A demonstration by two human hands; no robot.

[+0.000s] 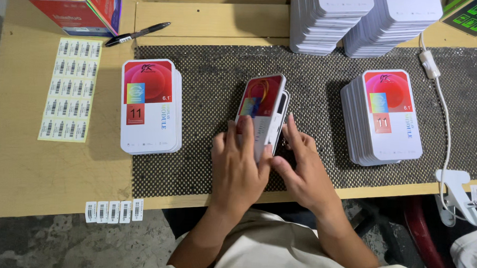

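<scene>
Both my hands grip one box [261,111] at mat [225,70] centre, tilted, lid half off. Left hand [239,168] lies over its lower front, fingers curled round it, hiding the bottom print. Right hand [303,170] pinches the right edge; a dark part shows there, too covered to tell what. Box's bottom end is hidden under my palms. Left stack [150,107] and right stack [383,118] lie well apart either side. Two tall stacks [358,22] at the back are cut off by the frame top. Label sheet [70,88] and pen [137,34] lie on the table left; label print is too small to make out. White clip [455,197] at right edge is partly cut off.
</scene>
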